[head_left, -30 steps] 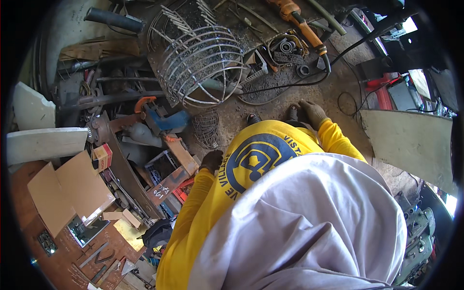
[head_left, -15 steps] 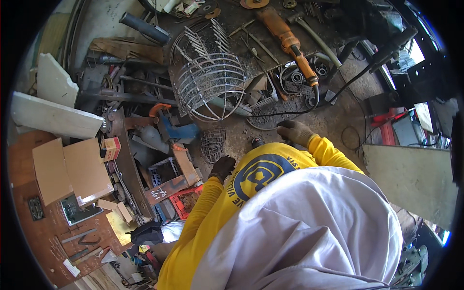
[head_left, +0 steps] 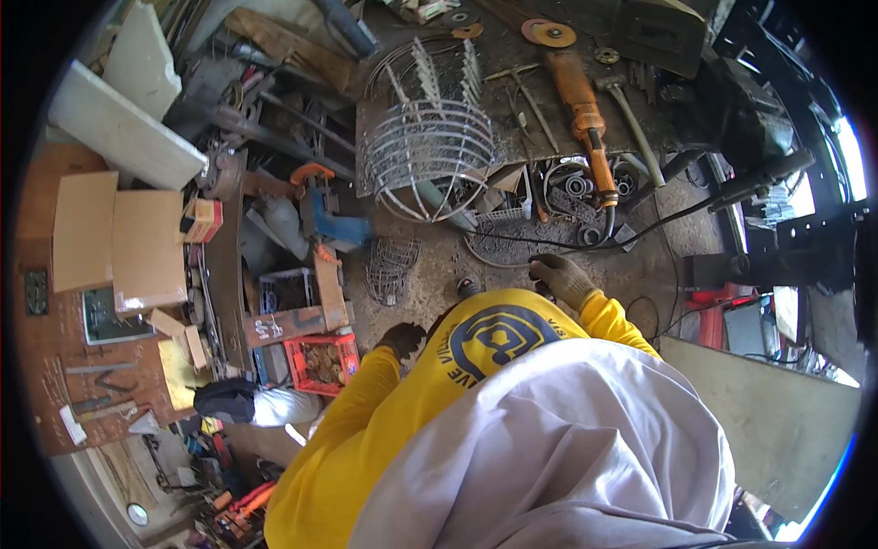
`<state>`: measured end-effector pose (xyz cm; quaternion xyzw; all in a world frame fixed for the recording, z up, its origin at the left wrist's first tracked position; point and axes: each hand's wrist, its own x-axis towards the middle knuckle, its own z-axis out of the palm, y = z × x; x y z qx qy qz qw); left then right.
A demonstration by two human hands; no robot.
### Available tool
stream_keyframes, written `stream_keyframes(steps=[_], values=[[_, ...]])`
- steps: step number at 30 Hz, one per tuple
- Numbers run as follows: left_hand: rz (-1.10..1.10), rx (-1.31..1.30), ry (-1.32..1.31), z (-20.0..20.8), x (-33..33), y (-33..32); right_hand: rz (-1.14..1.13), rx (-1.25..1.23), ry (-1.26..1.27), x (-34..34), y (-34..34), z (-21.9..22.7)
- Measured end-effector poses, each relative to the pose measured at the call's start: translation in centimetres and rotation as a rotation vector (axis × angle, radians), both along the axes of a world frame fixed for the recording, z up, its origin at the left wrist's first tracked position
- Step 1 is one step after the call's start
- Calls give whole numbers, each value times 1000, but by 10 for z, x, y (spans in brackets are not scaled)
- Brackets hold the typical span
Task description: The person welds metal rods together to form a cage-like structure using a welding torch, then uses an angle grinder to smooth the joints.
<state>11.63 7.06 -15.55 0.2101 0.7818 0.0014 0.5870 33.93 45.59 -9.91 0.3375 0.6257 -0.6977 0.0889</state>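
My left hand [head_left: 402, 339], in a dark glove, hangs at my left side beside the yellow shirt [head_left: 498, 339]. Its fingers are in shadow, and I see nothing held in it. My right hand [head_left: 564, 280], in a grey-brown glove with a darker front, is low ahead of my body. Its fingers are loosely bent and no object shows in them. Beyond both hands, a wire cage of curved metal bars [head_left: 430, 156] overhangs the near edge of the dirty workbench [head_left: 521, 91]. An orange angle grinder [head_left: 581, 105] and a hammer [head_left: 634, 133] lie to its right.
A small wire basket [head_left: 391, 270] stands on the floor [head_left: 430, 297] ahead of my left hand. Farther left are a blue clamp [head_left: 334, 220], a red crate [head_left: 320, 364] and a cardboard box [head_left: 146, 242]. A black cable [head_left: 549, 243] trails from the grinder. A board [head_left: 759, 412] stands right.
The view has turned, so the bench and cage sit farther right and the left-hand clutter shows more. Both hands appear lower in the picture. Nothing has been picked up or let go.
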Motion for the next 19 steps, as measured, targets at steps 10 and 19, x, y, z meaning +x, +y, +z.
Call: stream_keyframes(steps=[10,19], values=[[196,224,56,-12,-44,37,-72,-8,-3,-7,-4,6],[381,103,-22,-17,-116,14,-301,-10,-154,-30,-42,-45]])
